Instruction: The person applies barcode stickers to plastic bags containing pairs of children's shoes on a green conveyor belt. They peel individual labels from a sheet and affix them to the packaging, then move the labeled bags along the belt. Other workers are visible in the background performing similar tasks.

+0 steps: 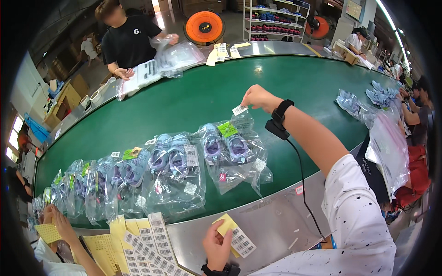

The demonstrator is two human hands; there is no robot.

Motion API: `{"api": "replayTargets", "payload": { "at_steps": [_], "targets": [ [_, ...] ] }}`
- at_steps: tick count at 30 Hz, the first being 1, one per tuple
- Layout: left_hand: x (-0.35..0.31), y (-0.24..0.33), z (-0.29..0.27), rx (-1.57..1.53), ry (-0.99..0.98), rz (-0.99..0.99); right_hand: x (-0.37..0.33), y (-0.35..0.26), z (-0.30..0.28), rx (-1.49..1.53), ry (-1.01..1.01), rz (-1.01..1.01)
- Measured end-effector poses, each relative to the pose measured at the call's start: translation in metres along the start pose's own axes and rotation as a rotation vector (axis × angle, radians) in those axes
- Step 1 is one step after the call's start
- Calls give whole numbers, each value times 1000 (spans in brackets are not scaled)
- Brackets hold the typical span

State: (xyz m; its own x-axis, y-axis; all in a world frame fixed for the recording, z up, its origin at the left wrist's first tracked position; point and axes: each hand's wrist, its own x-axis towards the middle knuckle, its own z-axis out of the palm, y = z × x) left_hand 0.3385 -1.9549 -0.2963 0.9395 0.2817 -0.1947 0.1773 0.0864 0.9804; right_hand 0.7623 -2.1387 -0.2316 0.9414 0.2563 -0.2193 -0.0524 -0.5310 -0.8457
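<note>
Under the right hand (pixel 258 97), pinched on a small white barcode sticker (pixel 239 109), lies a clear plastic bag of lilac sandals (pixel 232 149) on the green table (pixel 193 99). Left hand (pixel 217 246) grips a yellow-backed label strip (pixel 235 234). Labelling looks underway; pressing the sticker flat would follow.

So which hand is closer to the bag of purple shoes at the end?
Right. The right hand is just above that bag of purple shoes, holding a small label. The left hand is off the belt.

Shoe factory packing line, green conveyor belt (pixel 193 99), bagged shoes (pixel 232 152), shelves of shoes (pixel 274 20)
</note>
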Motion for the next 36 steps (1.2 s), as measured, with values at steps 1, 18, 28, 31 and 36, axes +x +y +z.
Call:
{"api": "replayTargets", "payload": {
  "at_steps": [1,18,28,31,36],
  "targets": [
    [0,1,1,7,-16,-10,8,3,0,-18,8,16],
    [-5,-16,13,29,-9,16,2,17,20,-269,131,-224],
    [-2,-10,16,76,-13,-29,-132,-16,79,-90,-586,-738],
    [-5,-6,17,150,13,16,-143,11,128,-617,-533,-787],
    [-5,20,46,329,14,-106,-71,51,149,-384,-247,-855]
  ]
}}
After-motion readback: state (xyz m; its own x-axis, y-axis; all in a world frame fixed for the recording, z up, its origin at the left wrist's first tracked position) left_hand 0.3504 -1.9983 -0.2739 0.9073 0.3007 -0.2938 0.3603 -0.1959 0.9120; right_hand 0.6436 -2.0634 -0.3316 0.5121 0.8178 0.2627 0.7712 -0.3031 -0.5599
